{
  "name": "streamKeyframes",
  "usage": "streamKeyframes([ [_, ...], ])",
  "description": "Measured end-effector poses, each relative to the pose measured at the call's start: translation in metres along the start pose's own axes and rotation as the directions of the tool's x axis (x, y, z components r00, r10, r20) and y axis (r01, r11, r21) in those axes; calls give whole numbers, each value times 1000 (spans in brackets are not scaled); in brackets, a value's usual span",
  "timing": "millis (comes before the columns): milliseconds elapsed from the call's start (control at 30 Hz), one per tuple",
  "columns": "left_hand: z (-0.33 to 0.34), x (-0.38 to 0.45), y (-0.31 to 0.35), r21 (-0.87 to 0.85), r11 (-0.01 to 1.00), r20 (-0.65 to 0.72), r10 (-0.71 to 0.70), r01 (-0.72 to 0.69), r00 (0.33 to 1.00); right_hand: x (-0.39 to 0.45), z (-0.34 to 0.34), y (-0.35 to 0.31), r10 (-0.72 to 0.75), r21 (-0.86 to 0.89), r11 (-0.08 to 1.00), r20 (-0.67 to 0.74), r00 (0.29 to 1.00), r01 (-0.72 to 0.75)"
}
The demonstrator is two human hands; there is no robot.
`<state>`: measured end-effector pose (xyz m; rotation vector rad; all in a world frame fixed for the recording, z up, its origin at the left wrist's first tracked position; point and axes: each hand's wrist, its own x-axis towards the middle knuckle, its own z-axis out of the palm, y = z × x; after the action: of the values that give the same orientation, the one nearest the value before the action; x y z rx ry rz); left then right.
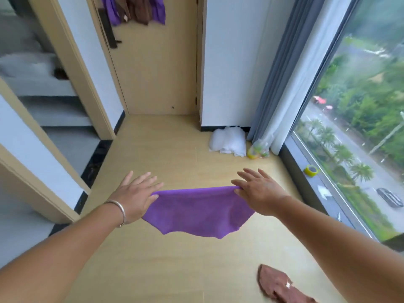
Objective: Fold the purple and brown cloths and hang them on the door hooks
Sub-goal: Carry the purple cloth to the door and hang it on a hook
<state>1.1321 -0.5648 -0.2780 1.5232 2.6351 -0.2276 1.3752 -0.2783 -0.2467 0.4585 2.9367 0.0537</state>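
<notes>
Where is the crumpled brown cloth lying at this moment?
In the head view, the crumpled brown cloth lies on the light wooden floor at the bottom right, beneath the right forearm and nearer the camera than the held purple cloth.

The only view comes from a wide-angle camera on my head, looking forward and steeply down, so my forearms run in from the bottom corners and my left hand (pixel 135 193) and right hand (pixel 260 191) sit near the middle, close to the lens. Below them lies the floor (pixel 175 138), seen from standing height. The view faces a closed door (pixel 157 73) straight ahead — its upper part cut off by the top edge. A window (pixel 360 106) slants down the right side, a doorway (pixel 32 84) opens on the left — both bent by the wide lens.
</notes>
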Motion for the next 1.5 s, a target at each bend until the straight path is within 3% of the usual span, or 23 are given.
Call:
streamKeyframes([
  [333, -226, 2, -25, 102, 986, -318, -92, 130, 944, -3, -208, 21, 97, -36, 993, -342, 935, -116],
  [633, -340, -18, -71, 116, 970, -519, -122, 212, 846, -9, -328, -3, 67, -96, 987, -505, 860, -133],
  [833, -372, -22, -109, 120, 966, -595, -115, 230, 796, 1, -371, -27, 50, -146, 977, -554, 831, -156],
  [1167, -374, -4, -157, 123, 965, -565, -125, 233, 816, 64, -379, -43, 24, -163, 978, -542, 840, -133],
  [1500, -365, 114, -216, 135, 951, -523, -169, 277, 835, 211, -377, -2, 3, -111, 991, -527, 850, -73],
])
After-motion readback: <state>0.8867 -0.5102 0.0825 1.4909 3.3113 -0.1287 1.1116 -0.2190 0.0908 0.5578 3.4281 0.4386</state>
